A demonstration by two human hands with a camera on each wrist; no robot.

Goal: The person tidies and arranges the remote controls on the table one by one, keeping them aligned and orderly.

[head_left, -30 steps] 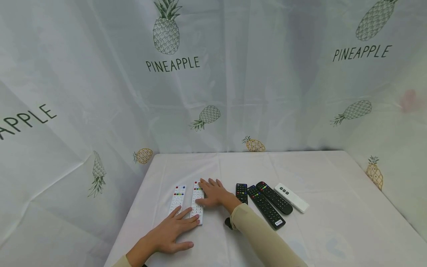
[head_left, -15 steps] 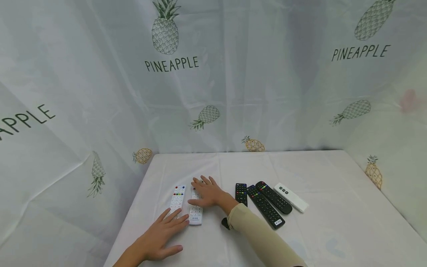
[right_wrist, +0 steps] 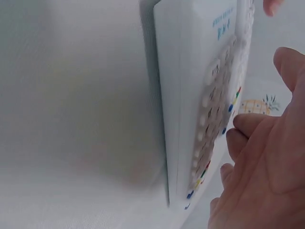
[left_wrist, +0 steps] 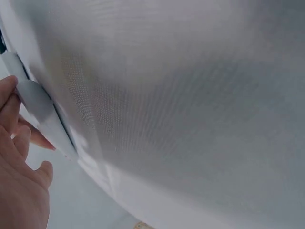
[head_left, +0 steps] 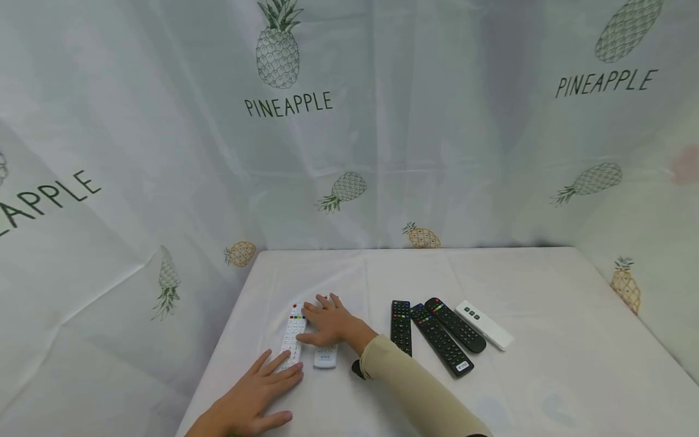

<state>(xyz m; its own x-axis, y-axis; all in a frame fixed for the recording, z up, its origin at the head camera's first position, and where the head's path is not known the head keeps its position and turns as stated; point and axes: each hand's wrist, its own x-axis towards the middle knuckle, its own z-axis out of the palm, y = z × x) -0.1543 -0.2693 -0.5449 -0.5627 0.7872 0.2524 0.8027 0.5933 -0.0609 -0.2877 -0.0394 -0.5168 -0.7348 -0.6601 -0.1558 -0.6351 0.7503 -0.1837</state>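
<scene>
Two white remotes lie side by side on the white-covered table. In the head view my left hand [head_left: 256,391] is spread, its fingertips over the lower end of the left white remote [head_left: 292,340]. My right hand [head_left: 330,323], fingers spread, is above the right white remote [head_left: 325,357] and hides much of it, with the thumb reaching over the left one. The right wrist view has the right hand [right_wrist: 267,162] just above the buttons of the nearer white remote [right_wrist: 190,95]. From the left wrist, the left hand [left_wrist: 24,171] appears beside a white remote's edge [left_wrist: 43,112].
Right of the hands lie several black remotes: one upright [head_left: 401,328], two slanted ones [head_left: 441,340] [head_left: 455,325]. Beyond them is a small white remote [head_left: 485,325]. A pineapple-print curtain [head_left: 371,121] surrounds the table's back and sides.
Both hands have shifted left. The left hand has drawn off the right white remote toward the left one; the right hand has passed further across the right remote. The remotes stay in place.
</scene>
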